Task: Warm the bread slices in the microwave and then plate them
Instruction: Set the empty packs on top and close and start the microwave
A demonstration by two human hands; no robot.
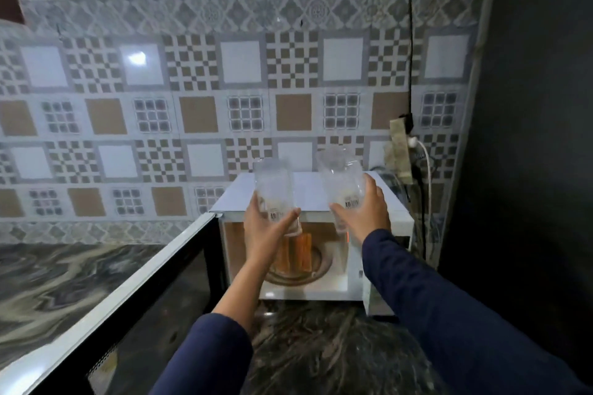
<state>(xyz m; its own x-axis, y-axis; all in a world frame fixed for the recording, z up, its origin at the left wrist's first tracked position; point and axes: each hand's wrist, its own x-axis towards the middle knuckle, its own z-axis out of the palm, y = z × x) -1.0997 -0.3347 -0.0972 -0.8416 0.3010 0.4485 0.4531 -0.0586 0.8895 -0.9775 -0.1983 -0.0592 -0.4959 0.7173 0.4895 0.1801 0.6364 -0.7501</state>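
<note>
Patterned tiles are seen behind a dark marbled bench (64, 282), and the white microwave (308, 194) is taken as the landmark in the corner. Its door (128, 298) is swung fully out to the left of the microwave, so the lit cavity is left open to reach. Inside the microwave, the bread slices (298, 253) are stood on edge, close together, on the glass turntable (317, 269). That placing probably lets heat reach both faces.

Neither hand is on the bread. A clear plastic jar is gripped in each. The left hand (266, 228) is wrapped round the left jar (272, 189), with the thumb laid across its labelled lower part. The right hand (365, 212) is curled round the right jar (345, 179) from its outer side. Both jars are held at the front edge of the microwave's top, tilted slightly away. Whether they are being set down on that top or lifted from it cannot be told. Either way, they are likely being handled together to free both hands for the bread.

A socket strip (399, 151) with a white cord is fixed to the wall just right of the microwave.

No plate is seen, so the plating step is judged not yet begun.
</note>
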